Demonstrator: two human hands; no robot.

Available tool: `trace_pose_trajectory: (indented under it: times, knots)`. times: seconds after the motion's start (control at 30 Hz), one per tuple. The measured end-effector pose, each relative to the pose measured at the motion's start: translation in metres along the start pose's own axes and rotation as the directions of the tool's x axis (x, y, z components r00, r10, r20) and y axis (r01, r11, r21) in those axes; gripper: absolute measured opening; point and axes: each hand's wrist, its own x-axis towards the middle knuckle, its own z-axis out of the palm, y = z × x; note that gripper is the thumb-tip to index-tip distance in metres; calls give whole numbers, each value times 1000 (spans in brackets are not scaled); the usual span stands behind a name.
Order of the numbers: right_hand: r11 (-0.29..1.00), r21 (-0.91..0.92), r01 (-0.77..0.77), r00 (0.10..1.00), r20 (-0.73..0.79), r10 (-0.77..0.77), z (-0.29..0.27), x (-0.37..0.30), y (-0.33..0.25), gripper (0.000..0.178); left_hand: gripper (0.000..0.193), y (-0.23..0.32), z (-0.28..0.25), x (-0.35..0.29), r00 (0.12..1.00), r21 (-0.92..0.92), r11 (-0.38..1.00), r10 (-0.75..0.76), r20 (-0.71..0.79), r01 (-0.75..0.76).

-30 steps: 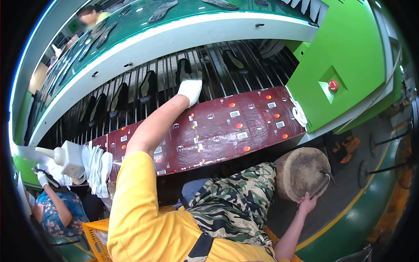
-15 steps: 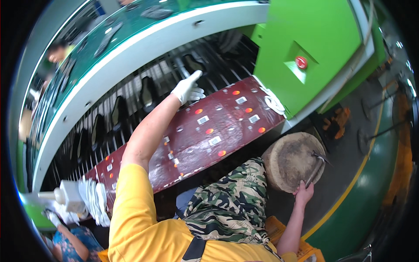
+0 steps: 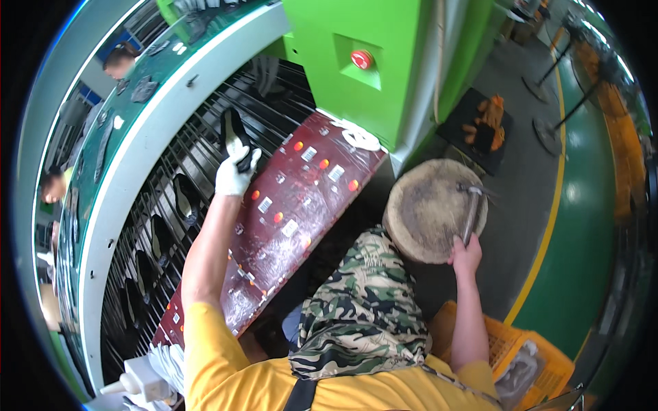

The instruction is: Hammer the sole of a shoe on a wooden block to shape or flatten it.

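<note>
My left hand, in a white glove, is closed round the near end of a black shoe with a pale patch along its middle. That shoe is at the slatted rack of metal bars; whether it still rests on the bars I cannot tell. In my bare right hand is a hammer, gripped by its handle. Its head lies over the right part of a round, worn wooden block. More black shoes lie in a row along the rack, nearer to me.
A dark red board with orange dots and white labels runs between me and the rack. Beyond stands a green machine with a red button. A yellow crate is at my right side. A white bottle lies lower left.
My left hand has gone from hovering, fingers apart, by the board to gripping a black shoe. My right hand keeps the hammer at the block. The whole view has turned toward the right.
</note>
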Motion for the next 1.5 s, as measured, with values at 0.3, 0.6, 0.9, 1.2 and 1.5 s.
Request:
trace_pose_trajectory:
  times: [0.3,0.6,0.9,1.2,1.5]
  knots:
    - [996,-86,19,1000,24,-17,1,22,1,25,50,-52,90,-282,880,502,849,-357,314,165]
    - [963,117,-245,936,289,203,-28,14,9,20,35,-197,79,-307,776,670,711,-539,326,212]
    - [967,191,-168,972,197,130,-30,8,13,18,47,-129,192,-274,831,843,159,-149,536,-515]
    - [998,-45,31,987,159,-24,-78,-33,-68,13,47,-211,238,-248,561,430,688,-39,827,-585]
    - [725,-105,681,727,218,-652,-133,-97,-237,35,40,-228,278,-239,544,488,655,-138,828,-576]
